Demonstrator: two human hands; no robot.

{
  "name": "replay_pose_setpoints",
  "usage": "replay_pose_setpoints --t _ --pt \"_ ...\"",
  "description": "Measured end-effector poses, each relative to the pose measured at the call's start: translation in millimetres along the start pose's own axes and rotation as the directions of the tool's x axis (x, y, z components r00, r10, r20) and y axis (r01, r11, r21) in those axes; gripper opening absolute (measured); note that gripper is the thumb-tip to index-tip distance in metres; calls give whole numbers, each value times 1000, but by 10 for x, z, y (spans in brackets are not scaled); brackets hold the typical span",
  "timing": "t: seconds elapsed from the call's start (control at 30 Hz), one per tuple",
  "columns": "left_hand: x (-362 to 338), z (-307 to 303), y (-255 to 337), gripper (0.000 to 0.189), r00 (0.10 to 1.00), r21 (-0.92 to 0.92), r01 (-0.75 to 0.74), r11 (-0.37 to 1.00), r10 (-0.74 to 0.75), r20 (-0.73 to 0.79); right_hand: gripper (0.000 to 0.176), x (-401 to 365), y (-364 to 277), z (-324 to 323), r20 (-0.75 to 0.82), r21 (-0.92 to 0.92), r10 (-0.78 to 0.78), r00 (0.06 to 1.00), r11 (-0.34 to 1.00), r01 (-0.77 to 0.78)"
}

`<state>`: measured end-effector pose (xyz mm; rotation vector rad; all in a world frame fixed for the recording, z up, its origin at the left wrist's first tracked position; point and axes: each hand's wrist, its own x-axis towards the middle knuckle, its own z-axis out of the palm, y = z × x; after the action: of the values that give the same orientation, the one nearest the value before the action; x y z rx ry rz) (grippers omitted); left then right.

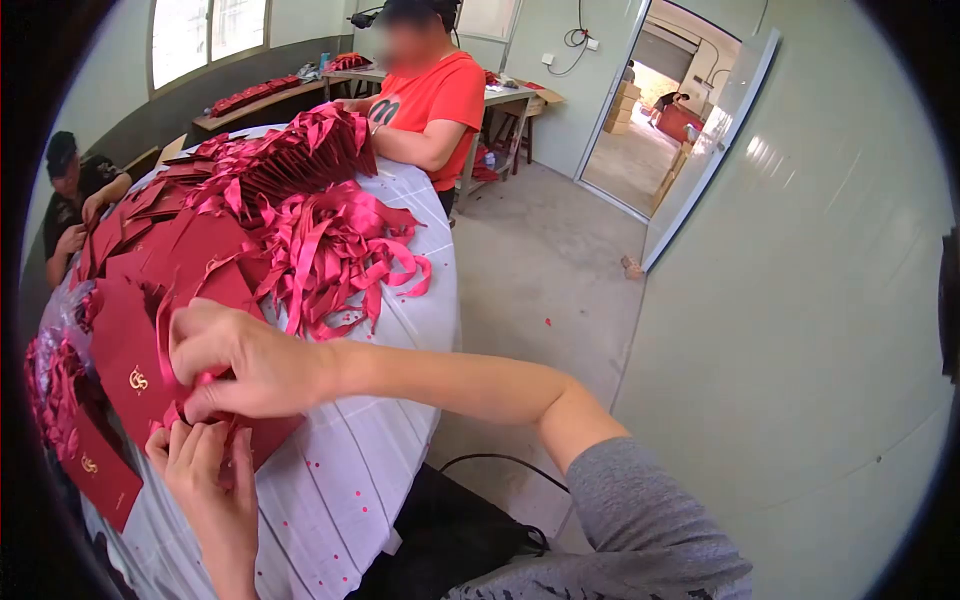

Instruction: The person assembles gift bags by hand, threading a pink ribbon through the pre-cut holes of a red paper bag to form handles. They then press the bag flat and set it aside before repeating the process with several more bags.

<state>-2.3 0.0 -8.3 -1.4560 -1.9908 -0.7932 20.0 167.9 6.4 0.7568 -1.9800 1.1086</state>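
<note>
A dark red paper bag (125,345) with a gold emblem lies on the table under my hands. My right hand (255,365) is closed over it, thumb and fingers pinching a pink-red satin ribbon (164,345). Just below, my left hand (205,475) has its fingers bent together on the ribbon at the bag's edge, close to my right fingertips. The exact hold is partly hidden by the fingers. Beyond my hands spreads a tangled heap of loose ribbons (325,250).
More red bags (105,480) lie at the left and are stacked at the back of the white-covered table (350,480). One person in a red shirt (440,100) works across the table; another person (75,190) sits at the left. An open door (715,150) stands at the right.
</note>
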Motion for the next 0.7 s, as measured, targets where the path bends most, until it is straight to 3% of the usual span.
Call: replay_pose_setpoints --t 0.07,0.1,0.23,0.3,0.33,0.37,0.43,0.57,0.7 --pt "2 8 6 9 1000 19 -1 1000 1 -8 21 24 235 -27 31 -36 99 995 995 -98" --pt "-4 15 0 9 1000 15 9 1000 -8 -9 22 45 242 -98 115 -58 249 962 968 -244" --pt "3 4 24 8 999 6 44 999 -44 1 24 76 218 -50 96 17 377 921 925 -380" --pt "-4 22 11 8 999 11 41 999 -41 -10 36 64 141 -85 -7 -106 569 823 818 -566" --pt "-5 26 6 8 999 19 37 999 -36 -24 44 78 148 -149 77 -243 637 767 758 -605" --pt "-3 24 10 8 999 18 40 999 -39 -26 44 73 112 -191 80 -245 637 767 758 -604" --pt "7 18 25 8 999 23 32 999 -31 -26 47 58 12 -269 268 -263 667 695 745 -614" --pt "5 35 17 8 999 7 44 999 -44 -26 37 -21 39 -191 210 -8 589 780 799 -601" --pt "-9 41 -1 8 999 11 37 999 -37 -35 30 -58 50 -125 179 17 586 790 801 -598"
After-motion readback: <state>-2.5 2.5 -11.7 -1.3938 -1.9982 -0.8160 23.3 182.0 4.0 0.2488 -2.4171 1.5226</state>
